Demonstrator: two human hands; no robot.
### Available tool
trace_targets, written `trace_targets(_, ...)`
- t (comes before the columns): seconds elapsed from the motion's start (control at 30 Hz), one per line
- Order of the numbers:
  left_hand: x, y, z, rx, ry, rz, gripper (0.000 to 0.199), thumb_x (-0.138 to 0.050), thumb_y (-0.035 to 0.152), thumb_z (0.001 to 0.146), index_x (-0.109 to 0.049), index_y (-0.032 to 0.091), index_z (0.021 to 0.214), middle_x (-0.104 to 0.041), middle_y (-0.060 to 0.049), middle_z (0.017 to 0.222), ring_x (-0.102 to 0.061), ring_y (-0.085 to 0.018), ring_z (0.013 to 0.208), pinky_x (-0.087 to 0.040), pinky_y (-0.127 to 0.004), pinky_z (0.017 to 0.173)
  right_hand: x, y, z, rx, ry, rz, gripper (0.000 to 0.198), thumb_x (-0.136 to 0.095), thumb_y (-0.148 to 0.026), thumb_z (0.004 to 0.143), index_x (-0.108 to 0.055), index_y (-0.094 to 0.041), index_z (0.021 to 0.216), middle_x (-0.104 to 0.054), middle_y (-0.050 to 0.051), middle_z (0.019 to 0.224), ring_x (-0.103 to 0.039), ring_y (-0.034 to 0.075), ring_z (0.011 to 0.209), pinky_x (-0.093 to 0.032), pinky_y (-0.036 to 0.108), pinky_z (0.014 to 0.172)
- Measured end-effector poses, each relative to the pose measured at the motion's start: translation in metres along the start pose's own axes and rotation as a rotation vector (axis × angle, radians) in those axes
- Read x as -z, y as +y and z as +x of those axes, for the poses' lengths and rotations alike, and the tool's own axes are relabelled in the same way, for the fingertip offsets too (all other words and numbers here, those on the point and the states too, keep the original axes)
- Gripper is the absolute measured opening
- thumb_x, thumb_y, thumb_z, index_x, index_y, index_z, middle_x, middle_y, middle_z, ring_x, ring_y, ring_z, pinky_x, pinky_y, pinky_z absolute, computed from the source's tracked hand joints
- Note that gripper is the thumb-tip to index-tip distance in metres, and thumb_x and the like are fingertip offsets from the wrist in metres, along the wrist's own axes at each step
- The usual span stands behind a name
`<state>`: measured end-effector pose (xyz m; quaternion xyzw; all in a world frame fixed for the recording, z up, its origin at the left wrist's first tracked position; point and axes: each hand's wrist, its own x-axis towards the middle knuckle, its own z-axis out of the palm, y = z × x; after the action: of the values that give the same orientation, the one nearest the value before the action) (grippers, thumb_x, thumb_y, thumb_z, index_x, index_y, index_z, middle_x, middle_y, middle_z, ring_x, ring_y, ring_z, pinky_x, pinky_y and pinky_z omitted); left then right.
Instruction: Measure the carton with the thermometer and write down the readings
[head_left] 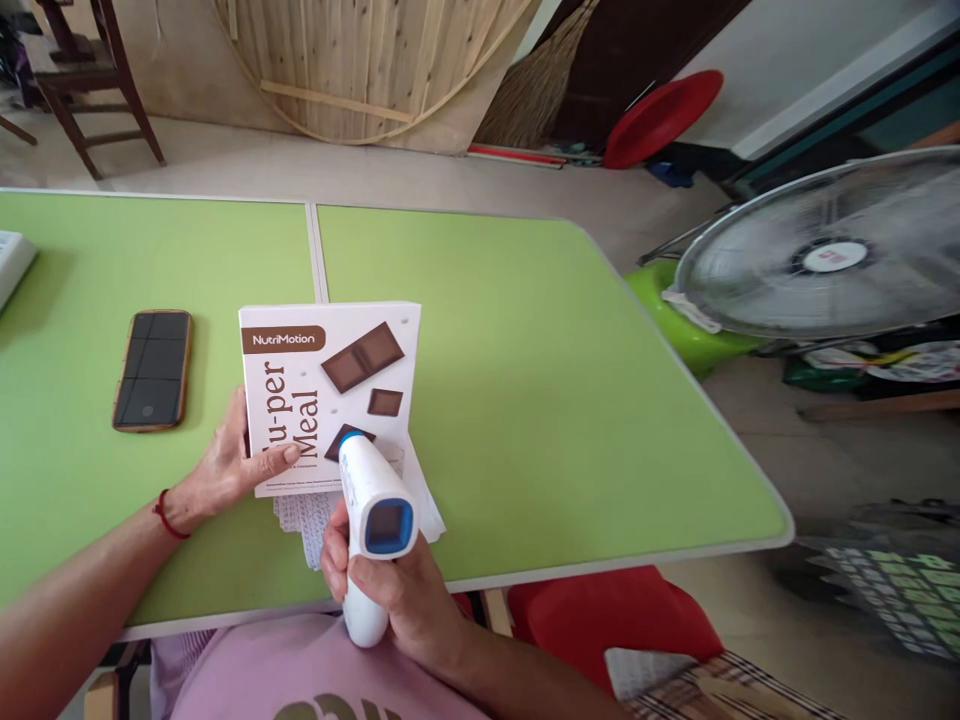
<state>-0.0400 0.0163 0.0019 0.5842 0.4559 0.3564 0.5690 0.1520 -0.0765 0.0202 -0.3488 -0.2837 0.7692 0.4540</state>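
Thermometer (371, 500) in right hand (412, 600)

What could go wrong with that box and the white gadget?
The left hand holds the box by one side, so it might tip or slip. The right hand has the gadget close to the box, so they could bump. The phone lies near the left hand and might get nudged.

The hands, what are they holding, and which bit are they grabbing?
The left hand holds the white box by its lower left edge, thumb on the front. The right hand holds the white gun-shaped device by its handle.
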Motion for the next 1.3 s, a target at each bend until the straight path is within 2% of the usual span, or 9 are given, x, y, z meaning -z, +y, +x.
trace_targets(0.13, 0.0, 0.002, 0.001, 0.018, -0.011, -0.017, 0.06, -0.076, 0.05, 0.082, -0.046, 0.018, 0.123, -0.066, -0.016, 0.122, -0.068, -0.033, 0.103, -0.059, -0.047, 0.082, 0.0, 0.002, 0.001, 0.001, -0.007, -0.009, 0.039, -0.079, -0.052, 0.073, -0.056, -0.02, 0.069, -0.051, -0.003, 0.061, -0.041, 0.01, 0.054, -0.033, 0.027, 0.052)
trace_targets(0.43, 0.0, 0.001, 0.001, 0.024, -0.025, -0.027, 0.063, -0.076, 0.051, 0.082, -0.046, 0.017, 0.126, -0.066, -0.016, 0.123, -0.067, -0.033, 0.105, -0.058, -0.048, 0.084, 0.003, 0.004, 0.001, -0.007, -0.016, -0.038, 0.04, -0.078, -0.053, 0.073, -0.057, -0.02, 0.072, -0.051, -0.003, 0.063, -0.042, 0.01, 0.055, -0.034, 0.028, 0.055)
trace_targets(0.9, 0.0, 0.004, 0.003, 0.03, -0.047, -0.029, 0.057, -0.075, 0.052, 0.082, -0.054, 0.016, 0.12, -0.065, -0.017, 0.128, -0.066, -0.034, 0.108, -0.058, -0.047, 0.084, -0.002, 0.001, 0.003, -0.018, 0.01, -0.016, 0.043, -0.08, -0.056, 0.07, -0.055, -0.021, 0.068, -0.049, -0.004, 0.062, -0.042, 0.011, 0.054, -0.034, 0.029, 0.055)
trace_targets(1.07, 0.002, 0.003, 0.002, 0.025, -0.022, -0.018, 0.064, -0.076, 0.052, 0.081, -0.048, 0.017, 0.128, -0.064, -0.017, 0.129, -0.066, -0.036, 0.111, -0.058, -0.049, 0.087, -0.003, -0.001, 0.003, -0.032, 0.003, 0.002, 0.042, -0.081, -0.056, 0.068, -0.057, -0.021, 0.071, -0.05, -0.004, 0.062, -0.043, 0.011, 0.055, -0.035, 0.028, 0.055)
trace_targets(1.13, 0.002, 0.002, 0.002, 0.023, -0.021, -0.006, 0.068, -0.075, 0.052, 0.082, -0.045, 0.017, 0.132, -0.063, -0.018, 0.132, -0.064, -0.037, 0.114, -0.057, -0.051, 0.09, 0.0, -0.002, 0.001, -0.032, -0.023, 0.006, 0.039, -0.082, -0.054, 0.07, -0.061, -0.022, 0.078, -0.052, -0.004, 0.063, -0.043, 0.01, 0.055, -0.036, 0.028, 0.054)
trace_targets(1.2, 0.003, 0.001, 0.002, 0.021, -0.026, 0.014, 0.071, -0.074, 0.053, 0.083, -0.042, 0.017, 0.135, -0.06, -0.019, 0.135, -0.061, -0.039, 0.12, -0.055, -0.054, 0.094, 0.011, -0.007, -0.002, 0.026, -0.039, -0.049, 0.037, -0.081, -0.051, 0.073, -0.065, -0.023, 0.09, -0.055, -0.003, 0.066, -0.045, 0.011, 0.055, -0.039, 0.028, 0.053)
trace_targets(1.3, 0.004, 0.001, 0.002, 0.005, -0.031, 0.05, 0.072, -0.073, 0.054, 0.084, -0.041, 0.017, 0.137, -0.06, -0.019, 0.136, -0.058, -0.04, 0.125, -0.051, -0.056, 0.099, 0.041, -0.024, -0.007, 0.282, 0.044, -0.294, 0.041, -0.079, -0.047, 0.077, -0.065, -0.028, 0.111, -0.06, -0.001, 0.073, -0.054, 0.015, 0.06, -0.046, 0.031, 0.054)
